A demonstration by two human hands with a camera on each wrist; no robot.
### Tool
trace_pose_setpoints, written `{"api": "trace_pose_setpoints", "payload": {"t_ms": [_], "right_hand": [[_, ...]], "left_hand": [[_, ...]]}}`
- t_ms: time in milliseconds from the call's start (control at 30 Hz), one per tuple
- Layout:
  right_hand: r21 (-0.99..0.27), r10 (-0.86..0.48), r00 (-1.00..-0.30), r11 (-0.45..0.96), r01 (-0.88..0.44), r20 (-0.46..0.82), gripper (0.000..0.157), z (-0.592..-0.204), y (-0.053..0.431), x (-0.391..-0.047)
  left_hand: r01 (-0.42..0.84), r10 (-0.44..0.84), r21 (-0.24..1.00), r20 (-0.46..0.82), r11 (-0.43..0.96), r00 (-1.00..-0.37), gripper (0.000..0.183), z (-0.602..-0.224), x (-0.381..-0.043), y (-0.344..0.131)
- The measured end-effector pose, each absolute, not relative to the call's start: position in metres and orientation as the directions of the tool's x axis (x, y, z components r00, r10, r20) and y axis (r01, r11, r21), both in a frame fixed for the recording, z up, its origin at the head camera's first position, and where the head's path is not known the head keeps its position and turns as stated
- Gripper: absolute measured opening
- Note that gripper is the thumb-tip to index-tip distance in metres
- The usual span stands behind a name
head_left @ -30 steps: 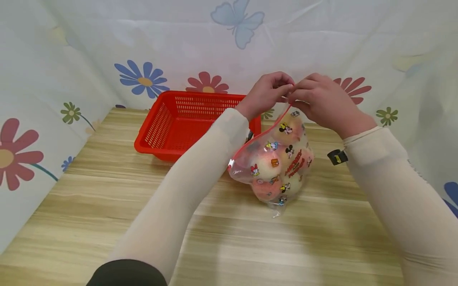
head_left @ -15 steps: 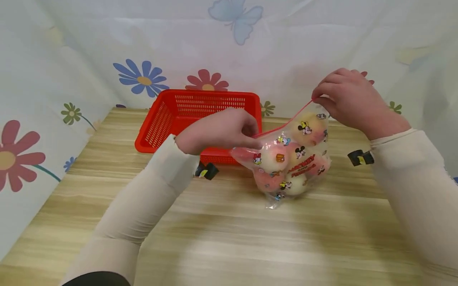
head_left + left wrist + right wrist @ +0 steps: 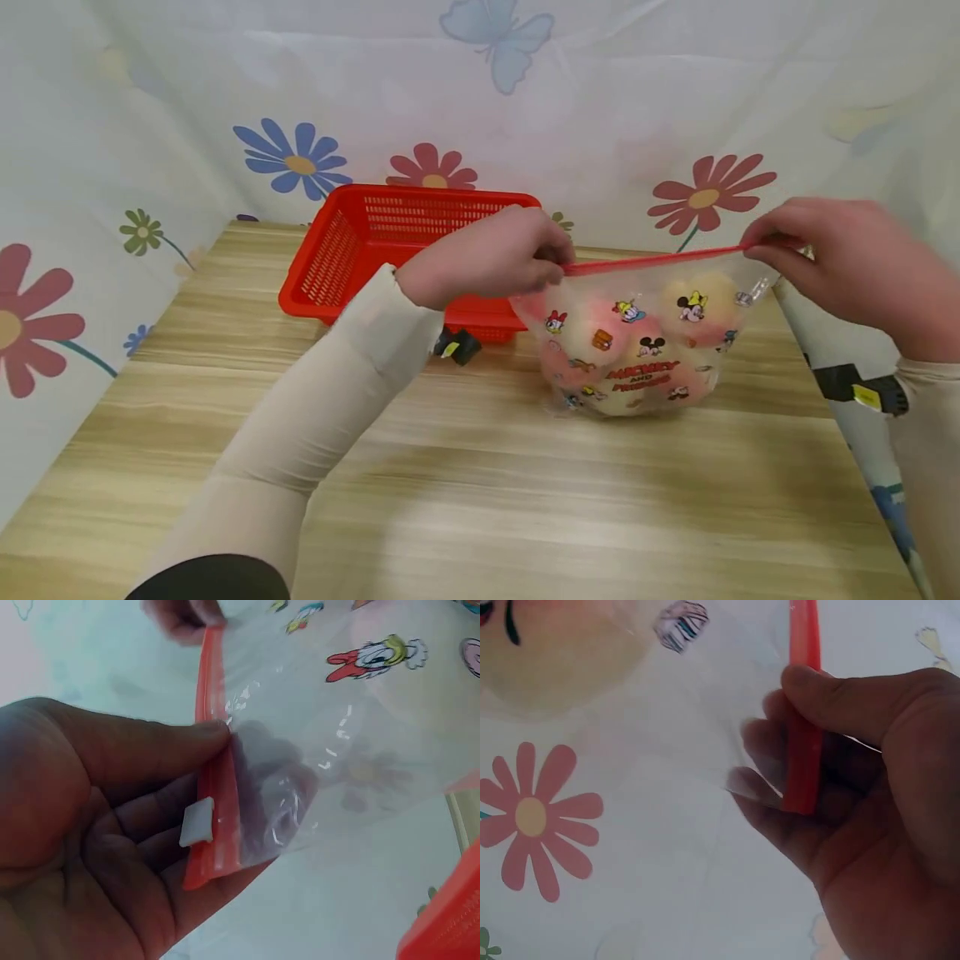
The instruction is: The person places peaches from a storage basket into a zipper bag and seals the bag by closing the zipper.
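Observation:
A clear zip bag (image 3: 641,375) printed with cartoon figures and a red zip strip hangs upright between both hands, its strip pulled nearly straight. Several round yellow-and-pink fruits, peach-like, fill it. My left hand (image 3: 491,254) pinches the strip's left end between thumb and fingers. In the left wrist view a white slider (image 3: 197,823) sits on the strip near that end, just below the thumb. At the opposite end my right hand (image 3: 847,258) pinches the strip, and in the right wrist view the red strip (image 3: 804,765) lies across its fingers.
A red slotted plastic basket (image 3: 315,312) stands behind the left hand, partly covered by it. The wooden tabletop (image 3: 480,500) meets a flower-printed cloth (image 3: 615,133) at the back. The table's right edge runs below the right forearm.
The hands were together at the bag's upper corner. The left moved left and down to the slider end, the right moved right and lower, and the zip strip is now stretched level.

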State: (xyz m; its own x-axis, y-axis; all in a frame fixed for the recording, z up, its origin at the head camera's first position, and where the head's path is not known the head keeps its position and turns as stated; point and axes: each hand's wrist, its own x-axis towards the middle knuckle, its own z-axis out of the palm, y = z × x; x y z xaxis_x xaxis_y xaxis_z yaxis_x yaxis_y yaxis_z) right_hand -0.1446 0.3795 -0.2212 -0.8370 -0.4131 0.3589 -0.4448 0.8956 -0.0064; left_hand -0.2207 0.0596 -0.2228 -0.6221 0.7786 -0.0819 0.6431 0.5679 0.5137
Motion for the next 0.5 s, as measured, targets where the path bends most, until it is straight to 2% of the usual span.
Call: {"api": "trace_pose_setpoints", "payload": {"t_ms": [133,267,367,500], "right_hand": [[-0.016,-0.381,-0.876,0.915,-0.403,0.297,0.02,-0.223,0.389,-0.128],[-0.055,-0.329,-0.919,0.936,-0.348,0.219,0.022,-0.225,0.394,-0.11],[-0.108,-0.311,-0.927,0.935,-0.338,0.209,0.025,-0.227,0.397,-0.101],[-0.168,-0.286,-0.937,0.932,-0.321,0.201,0.027,-0.234,0.407,-0.106]], "left_hand": [[0.641,0.816,0.56,-0.117,0.525,-0.566,0.009,-0.218,-0.221,0.062],[0.627,0.87,0.638,-0.151,0.448,-0.469,0.006,-0.211,-0.221,0.066],[0.61,0.895,0.677,-0.174,0.412,-0.411,0.007,-0.205,-0.224,0.069],[0.592,0.89,0.685,-0.198,0.425,-0.41,0.006,-0.208,-0.237,0.081]]}}
